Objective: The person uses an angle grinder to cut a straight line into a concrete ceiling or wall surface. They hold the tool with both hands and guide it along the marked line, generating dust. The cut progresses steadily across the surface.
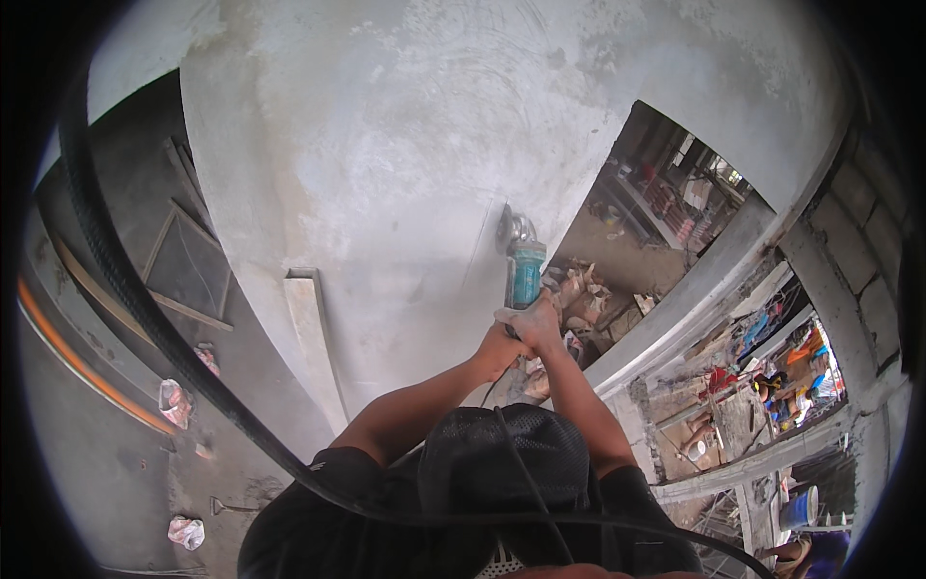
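- One grey plastered wall [386,145] fills the middle, with an opening on the left and another on the right, plus a further gap lower right.
- One teal grinder [527,275] is at the wall, its single wheel [509,228] at the upper end; whether the wheel touches the plaster is hard to tell.
- Two hands are on the grinder: the right hand's [536,320] grip is closed around its body, and the left hand's [505,349] grip is closed around the rear end, below the right. Some fingers are hidden.
- One pale post [313,333] stands left of the arms; one wooden frame [162,244] leans beyond the left opening.
- One shovel [231,506] and two pale sacks [176,402] [186,532] lie on the floor [106,463] at left.
- A black mesh cap [506,454] covers part of the forearms; a thick dark cable [174,347] crosses the view, its ends cut off.
- The wall's right edge is near the grinder, with rubble [588,299] beyond; leftward and upward, the wall spreads wide.
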{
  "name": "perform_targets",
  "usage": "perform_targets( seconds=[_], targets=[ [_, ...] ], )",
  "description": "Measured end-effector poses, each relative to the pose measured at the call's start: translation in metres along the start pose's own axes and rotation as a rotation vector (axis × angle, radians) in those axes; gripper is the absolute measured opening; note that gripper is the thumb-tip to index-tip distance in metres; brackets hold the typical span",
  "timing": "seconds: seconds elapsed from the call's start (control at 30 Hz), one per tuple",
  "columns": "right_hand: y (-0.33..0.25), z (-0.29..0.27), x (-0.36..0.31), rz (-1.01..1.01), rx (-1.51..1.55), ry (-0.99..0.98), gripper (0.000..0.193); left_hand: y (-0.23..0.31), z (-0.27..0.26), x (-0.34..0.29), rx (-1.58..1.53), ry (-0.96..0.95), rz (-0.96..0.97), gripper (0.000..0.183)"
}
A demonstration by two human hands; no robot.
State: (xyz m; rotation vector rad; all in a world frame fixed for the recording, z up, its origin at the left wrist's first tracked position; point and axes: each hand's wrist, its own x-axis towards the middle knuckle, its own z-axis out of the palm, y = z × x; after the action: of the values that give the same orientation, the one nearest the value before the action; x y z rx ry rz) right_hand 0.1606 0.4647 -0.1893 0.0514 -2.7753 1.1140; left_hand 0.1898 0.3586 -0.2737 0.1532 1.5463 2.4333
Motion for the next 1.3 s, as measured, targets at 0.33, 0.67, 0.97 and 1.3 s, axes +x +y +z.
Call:
perform_targets(
  seconds=[0.33, 0.67, 0.97, 1.3],
  targets=[
    [-0.017, -0.009, -0.004, 0.007, 0.0, 0.004, 0.094, 0.014, 0.006, -0.002, 0.011, 0.029, 0.023, 0.044],
    [-0.024, -0.007, -0.01, 0.057, -0.046, 0.004, 0.098, 0.012, 0.0, -0.004, 0.009, 0.026, 0.02, 0.047],
    [-0.021, -0.005, -0.012, 0.017, -0.006, 0.001, 0.095, 0.008, -0.003, -0.003, -0.013, 0.009, -0.003, 0.046],
    [-0.029, -0.013, -0.014, -0.03, 0.05, 0.086, 0.098, 0.025, 0.0, -0.012, 0.076, -0.021, 0.068, 0.046]
  ],
)
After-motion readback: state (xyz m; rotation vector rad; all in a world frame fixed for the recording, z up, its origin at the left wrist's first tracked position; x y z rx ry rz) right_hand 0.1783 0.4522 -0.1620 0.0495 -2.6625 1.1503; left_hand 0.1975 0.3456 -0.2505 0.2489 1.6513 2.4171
